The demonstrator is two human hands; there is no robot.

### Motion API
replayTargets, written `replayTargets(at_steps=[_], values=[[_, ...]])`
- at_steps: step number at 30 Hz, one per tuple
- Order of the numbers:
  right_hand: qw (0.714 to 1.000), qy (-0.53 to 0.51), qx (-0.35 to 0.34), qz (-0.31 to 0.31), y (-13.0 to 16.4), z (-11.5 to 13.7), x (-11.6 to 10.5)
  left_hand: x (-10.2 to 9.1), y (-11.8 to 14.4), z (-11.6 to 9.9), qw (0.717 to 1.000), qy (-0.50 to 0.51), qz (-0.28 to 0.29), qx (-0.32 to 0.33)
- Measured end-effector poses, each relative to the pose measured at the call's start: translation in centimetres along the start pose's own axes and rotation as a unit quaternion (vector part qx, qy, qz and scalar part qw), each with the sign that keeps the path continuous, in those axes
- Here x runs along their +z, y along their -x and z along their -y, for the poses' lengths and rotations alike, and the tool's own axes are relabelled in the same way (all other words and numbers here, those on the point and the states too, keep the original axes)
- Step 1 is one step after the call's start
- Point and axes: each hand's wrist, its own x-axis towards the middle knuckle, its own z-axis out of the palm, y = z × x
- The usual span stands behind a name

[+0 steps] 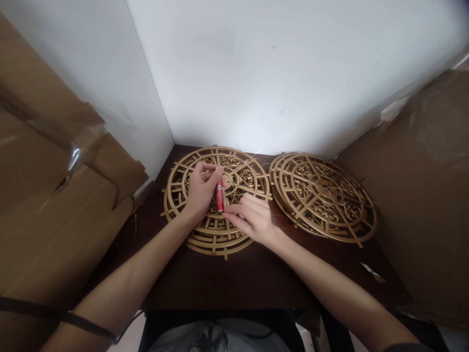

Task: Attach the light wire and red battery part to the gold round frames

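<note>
Two hands meet over the gilt fretwork disc (216,200) near the counter's back edge: left hand (201,191) pinches a small red tube (220,197), right hand (252,219) half-curled, steadying its tip.

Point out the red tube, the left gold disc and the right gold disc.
red tube (220,197), head view, middle of its red body.
left gold disc (214,239), head view, near rim below the hands.
right gold disc (324,195), head view, openwork near its centre.

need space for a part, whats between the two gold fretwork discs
Head view: only a narrow bare strip of dark wooden table separates the left gold fretwork disc from the right one.
</note>
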Motion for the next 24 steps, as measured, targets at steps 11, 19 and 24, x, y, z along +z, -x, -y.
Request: replayTargets(at_steps=[11, 19, 24], values=[[0.995, 0.089, -0.036, 0.028, -0.07, 0.16, 0.27, 0.17, -0.04, 0.07, 1.000, -0.005, -0.007, 0.009], [0.992, 0.120, -0.037, 0.019, -0.09, 0.23, 0.45, 0.28, -0.09, 0.12, 0.999, -0.026, -0.016, 0.026], [0.989, 0.136, -0.042, 0.026, -0.10, 0.25, 0.51, 0.25, -0.17, 0.29, 0.999, -0.044, -0.015, 0.026]])
